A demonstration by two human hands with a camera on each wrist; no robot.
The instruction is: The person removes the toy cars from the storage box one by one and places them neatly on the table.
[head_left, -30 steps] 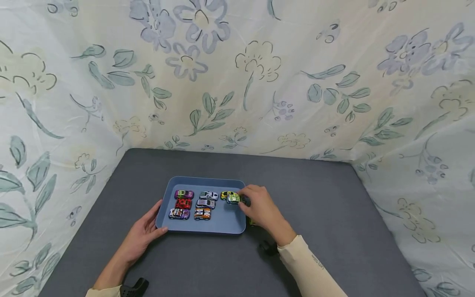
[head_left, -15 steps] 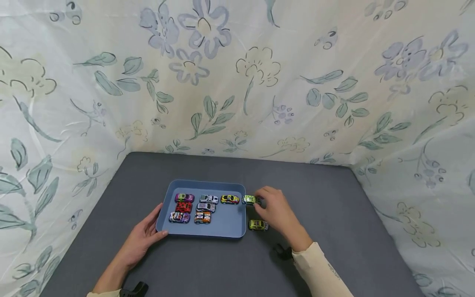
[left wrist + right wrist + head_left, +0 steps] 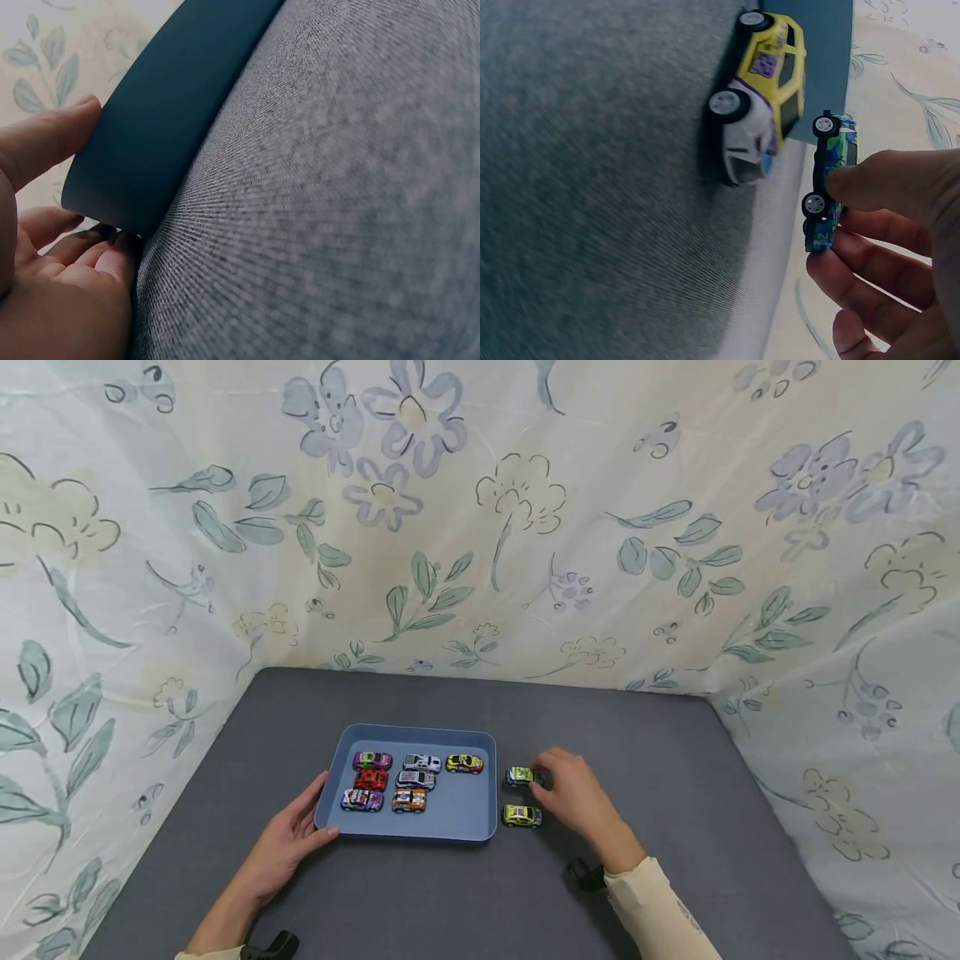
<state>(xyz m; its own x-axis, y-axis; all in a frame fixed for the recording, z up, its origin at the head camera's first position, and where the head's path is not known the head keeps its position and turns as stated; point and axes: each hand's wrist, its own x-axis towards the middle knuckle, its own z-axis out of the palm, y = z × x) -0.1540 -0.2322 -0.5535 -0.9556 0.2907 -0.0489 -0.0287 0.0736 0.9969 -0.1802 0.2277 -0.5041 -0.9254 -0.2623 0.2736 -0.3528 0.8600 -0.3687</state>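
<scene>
The right hand is clamped on a green car, a toy with blue patches, the thumb pressed against one side and the fingers behind it. One end of the car juts out to the left of that hand, and I cannot tell whether its wheels touch the grey table. Just to the left of the right hand and a little nearer the person, a yellow car stands on its wheels on the table, apart from the fingers.

Farther left of the right hand, past both cars, lies a blue tray. The left hand grips its near left corner, the thumb against the near side and the other fingers round the left side and low at the corner.

Seven cars sit inside the tray. Closest to the right hand is a yellow-and-red car. Next leftward from that hand comes a column: a white car farthest off, a silver car in the middle, an orange car nearest the person. Closest to the left hand is another column: a purple car, a red car, then a white-and-purple car, the one nearest the left thumb. Beyond both hands rises a floral cloth
</scene>
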